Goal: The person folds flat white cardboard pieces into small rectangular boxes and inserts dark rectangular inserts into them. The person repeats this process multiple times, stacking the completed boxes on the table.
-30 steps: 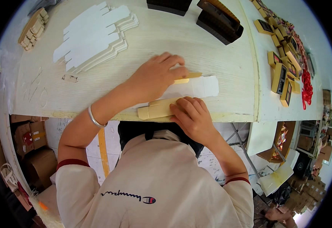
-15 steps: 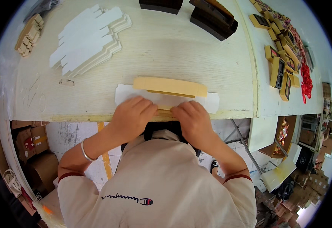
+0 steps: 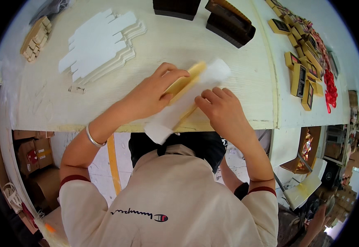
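A long, thin yellow strip lies on a long white card near the front edge of the pale table, in the middle. Both run slanted. One end points to the far right of the table, and the other end points back to the front edge. The near end of the white card sticks out past the front edge. The far end of the card is wide and soft-looking. The yellow strip is flat and the color of light wood.

The left hand lies on top of the strip. Its fingers are bent down over the strip and press on it, not wrapped around it. The right hand lies flat on the card just beside the strip, fingers spread a little, pressing down.

At the far left of the table is a stack of white cut cards. At the far left corner is a small pile of tan pieces. At the far edge stand dark boxes. Along the right side lie many small gold and black boxes and some red ribbon.
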Available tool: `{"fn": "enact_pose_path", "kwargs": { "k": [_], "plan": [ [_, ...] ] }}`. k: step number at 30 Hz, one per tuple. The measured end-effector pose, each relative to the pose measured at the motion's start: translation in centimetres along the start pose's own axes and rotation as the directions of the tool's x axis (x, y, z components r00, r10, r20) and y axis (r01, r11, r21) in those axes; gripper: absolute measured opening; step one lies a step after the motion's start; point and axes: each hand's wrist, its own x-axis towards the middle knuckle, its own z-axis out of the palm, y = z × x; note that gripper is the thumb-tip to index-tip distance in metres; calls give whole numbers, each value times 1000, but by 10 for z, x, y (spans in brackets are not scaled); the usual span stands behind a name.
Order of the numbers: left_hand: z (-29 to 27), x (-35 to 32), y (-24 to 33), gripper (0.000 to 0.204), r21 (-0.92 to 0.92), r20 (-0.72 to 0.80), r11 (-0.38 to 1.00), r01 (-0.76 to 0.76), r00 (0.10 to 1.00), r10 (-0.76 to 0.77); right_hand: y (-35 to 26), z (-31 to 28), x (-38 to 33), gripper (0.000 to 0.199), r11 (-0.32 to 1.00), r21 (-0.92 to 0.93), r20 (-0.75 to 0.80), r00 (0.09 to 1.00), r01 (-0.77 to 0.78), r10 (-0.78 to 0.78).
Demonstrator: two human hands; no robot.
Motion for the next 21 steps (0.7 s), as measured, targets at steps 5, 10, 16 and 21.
{"fn": "enact_pose_path", "kwargs": {
  "k": [5, 10, 16, 21],
  "plan": [
    [20, -5, 12, 47, 235, -2, 969, -80, 997, 83, -12, 34, -17, 21, 947, 305, -107, 992, 100, -70],
    [20, -5, 0, 39, 112, 159, 993, -45, 987, 27, -4, 33, -22, 22, 838, 543, -147, 988, 47, 39],
    [-5, -12, 1, 31, -161, 281, 982, -104, 948, 146, -2, 29, -18, 20, 646, 732, 70, 968, -215, 243],
    [26, -3, -12, 28, 190, 88, 891, -412, 911, 402, -8, 24, -5, 25, 709, 672, 47, 967, -215, 249]
  ]
}}
